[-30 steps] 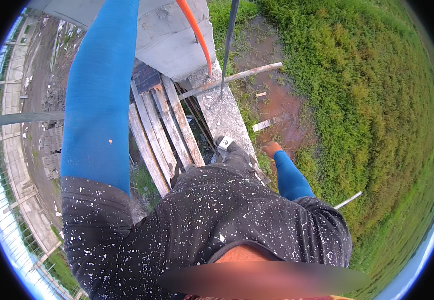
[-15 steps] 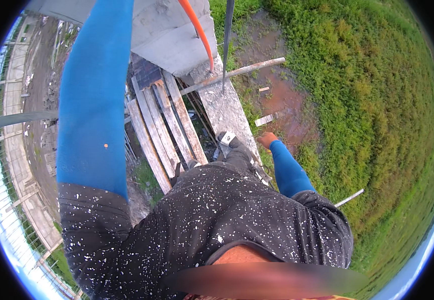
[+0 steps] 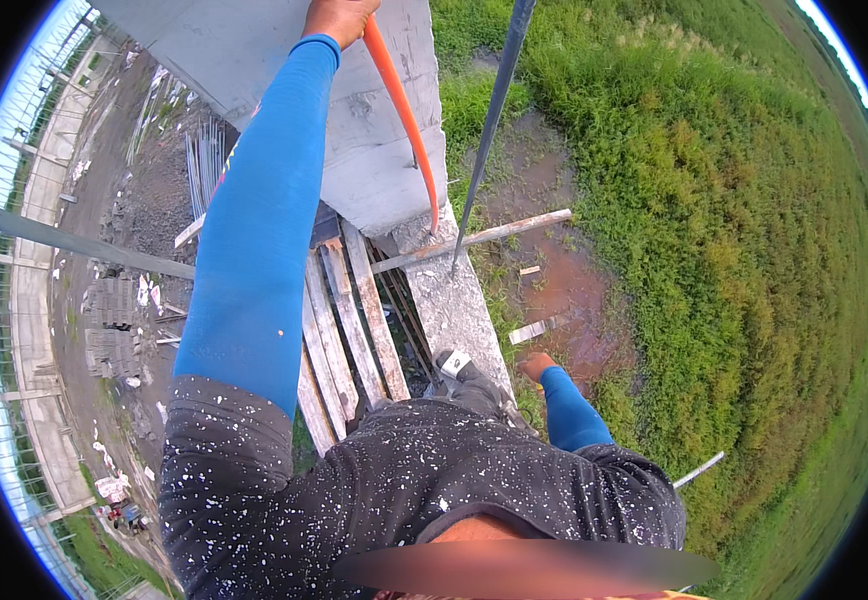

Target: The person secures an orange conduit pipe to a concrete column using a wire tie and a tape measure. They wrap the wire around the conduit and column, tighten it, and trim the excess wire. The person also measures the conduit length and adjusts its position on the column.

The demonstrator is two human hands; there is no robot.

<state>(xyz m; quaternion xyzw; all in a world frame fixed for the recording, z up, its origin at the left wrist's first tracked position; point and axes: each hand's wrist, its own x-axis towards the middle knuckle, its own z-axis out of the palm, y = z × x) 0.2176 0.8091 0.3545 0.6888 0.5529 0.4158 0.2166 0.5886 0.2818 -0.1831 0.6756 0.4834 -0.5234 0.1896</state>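
At the top edge, my left hand (image 3: pixel 342 20) is closed round the upper part of an orange flexible tube (image 3: pixel 400 105), its fingers partly cut off by the picture's edge. The tube curves down along a grey concrete block or wall (image 3: pixel 379 165) to the rough ledge (image 3: pixel 459 312) below. My right hand (image 3: pixel 535 367) hangs low at my right side, above the wet ground, holding no visible thing. Its fingers are too small and turned away to read clearly. Both arms wear blue sleeves.
Weathered planks (image 3: pixel 374 305) lie left of the ledge, where my shod foot (image 3: pixel 457 363) stands. A dark metal pole (image 3: pixel 494 125) rises from the ledge; a wooden pole (image 3: pixel 504 232) crosses it. A grey pipe (image 3: pixel 84 240) runs at left. Muddy water (image 3: pixel 569 320) and grass lie far below.
My left forearm has swung into fuller view, and the left hand now shows at the top on the orange tube. The view has tilted up, so ledge and planks sit lower.
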